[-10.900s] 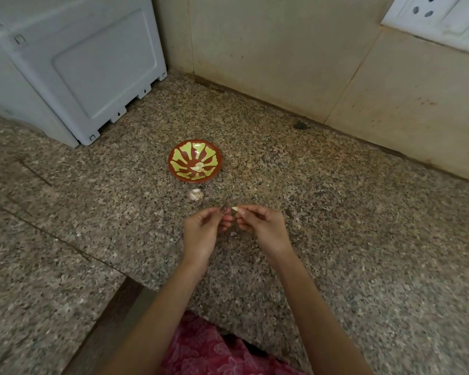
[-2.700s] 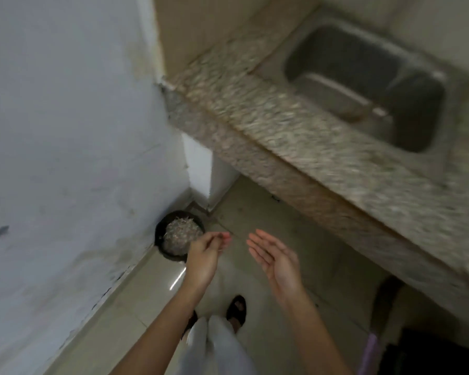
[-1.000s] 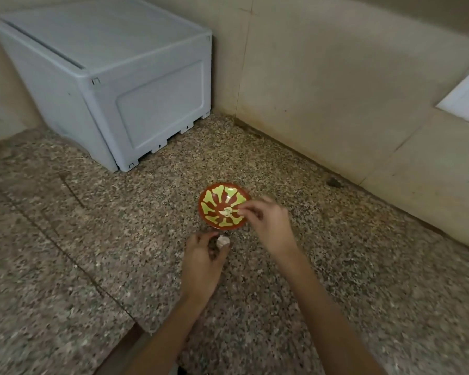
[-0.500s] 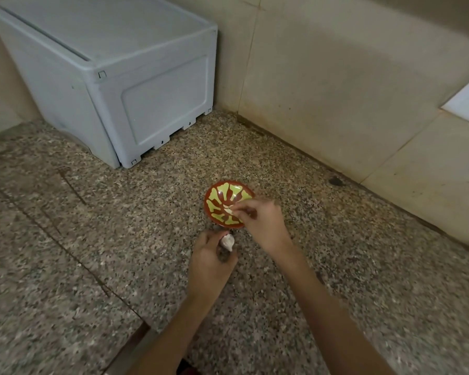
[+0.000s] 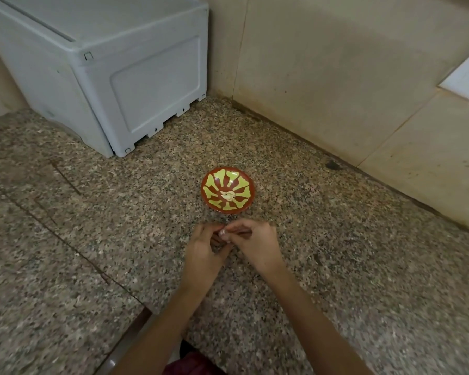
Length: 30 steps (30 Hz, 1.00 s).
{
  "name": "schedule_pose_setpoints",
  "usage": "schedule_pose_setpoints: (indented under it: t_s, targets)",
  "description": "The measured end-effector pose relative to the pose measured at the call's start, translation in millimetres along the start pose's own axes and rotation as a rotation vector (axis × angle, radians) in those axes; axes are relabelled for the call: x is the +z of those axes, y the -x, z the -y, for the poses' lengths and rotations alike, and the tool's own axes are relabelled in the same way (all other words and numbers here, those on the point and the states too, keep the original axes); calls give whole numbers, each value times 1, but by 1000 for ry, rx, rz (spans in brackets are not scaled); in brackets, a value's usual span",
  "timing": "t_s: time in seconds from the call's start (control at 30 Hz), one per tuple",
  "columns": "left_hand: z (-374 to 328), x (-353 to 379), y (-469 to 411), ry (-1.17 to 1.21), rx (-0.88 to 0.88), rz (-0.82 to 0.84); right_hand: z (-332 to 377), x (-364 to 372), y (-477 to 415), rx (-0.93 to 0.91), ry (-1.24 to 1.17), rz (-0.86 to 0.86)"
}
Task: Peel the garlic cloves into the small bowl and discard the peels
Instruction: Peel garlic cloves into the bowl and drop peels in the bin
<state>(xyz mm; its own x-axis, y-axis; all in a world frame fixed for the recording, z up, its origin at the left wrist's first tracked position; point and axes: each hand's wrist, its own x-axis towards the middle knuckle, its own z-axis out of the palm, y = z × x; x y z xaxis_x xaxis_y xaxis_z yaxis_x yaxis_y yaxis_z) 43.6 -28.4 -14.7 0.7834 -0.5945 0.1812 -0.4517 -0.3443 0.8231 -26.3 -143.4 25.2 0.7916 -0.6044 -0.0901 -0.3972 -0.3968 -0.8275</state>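
Fingers (image 5: 241, 228) of both hands now meet just near of the small bowl (image 5: 214, 185), curled in and pinching one garlic clove (image 5: 223, 234) between their tips. Only a pale speck of it shows, so I cannot tell whether any skin is off yet.

Half a second ago the right hand (image 5: 255, 244) was reaching over the bowl while the left hand (image 5: 203, 251) alone held this clove down on the granite countertop (image 5: 336, 239). Since then the right hand has pulled back to the near side and joined the left, and the clove is up off the stone, held by both. The bowl sits just beyond the hands, with a few peeled cloves (image 5: 228, 196) pale at its centre. No loose clove shows on the counter beside it any more.

As I read it, the trip to the bin a moment back cleared one lot of peels, and a fresh round of peeling starts here. This looks like the last unpeeled clove in view, so the task seems well along: what is left is dropping this clove into the bowl and discarding its skin.
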Motion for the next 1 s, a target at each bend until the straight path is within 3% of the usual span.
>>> schedule_pose_setpoints:
  t_s: [0.4, 0.87, 1.0]
  targets:
    - [5, -1, -2, 15, 26, 32, -2, -3, 2, -31, 43, -17]
    - [10, 1, 3, -61, 60, 31, -12, -17, 13, 209, -287, -55]
    - [6, -5, 14, 20, -5, 53, -25, -31, 29, 239, -115, 18]
